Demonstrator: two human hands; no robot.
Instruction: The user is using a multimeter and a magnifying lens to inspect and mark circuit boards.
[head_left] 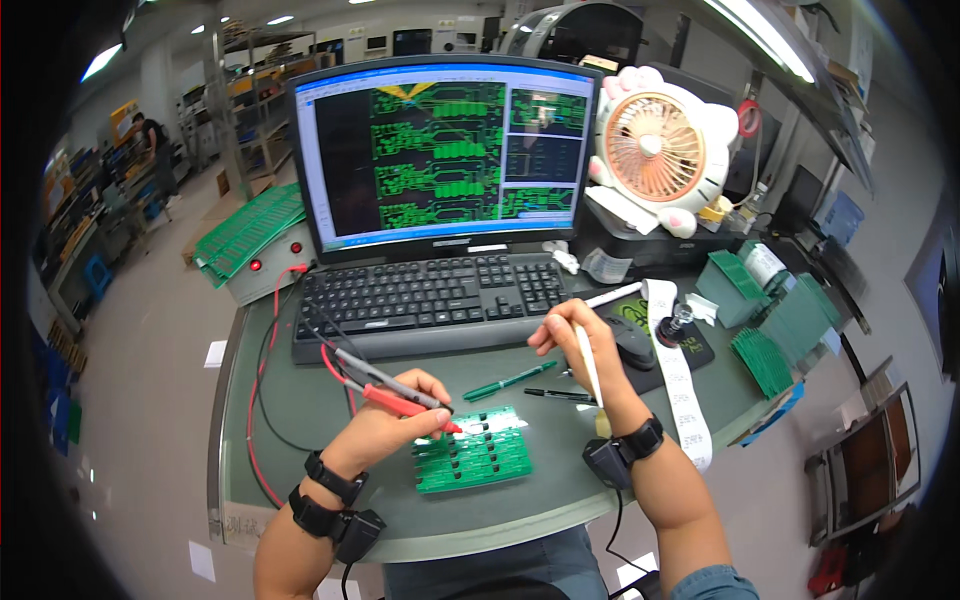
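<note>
Two test probes, a red one (392,400) and a grey one (368,370), are held together in my left hand (402,428), its fingers closed round them. The red tip points down over the upper part of a green circuit board panel (487,463) with rows of small black parts. Whether the tips touch the board I cannot tell. My right hand (592,350) is raised beside the keyboard, its fingers curled, with a slim white stick (588,358) gripped in it. Between my hands a green pen (508,381) and a black pen (560,396) lie on the table.
A monitor (345,170) showing a board layout stands behind the keyboard (430,295). At right are a mouse (632,343), a paper strip (682,405), stacked green boards (795,320) and a cat-shaped fan (712,125). Red and black leads (252,440) loop along the table's left.
</note>
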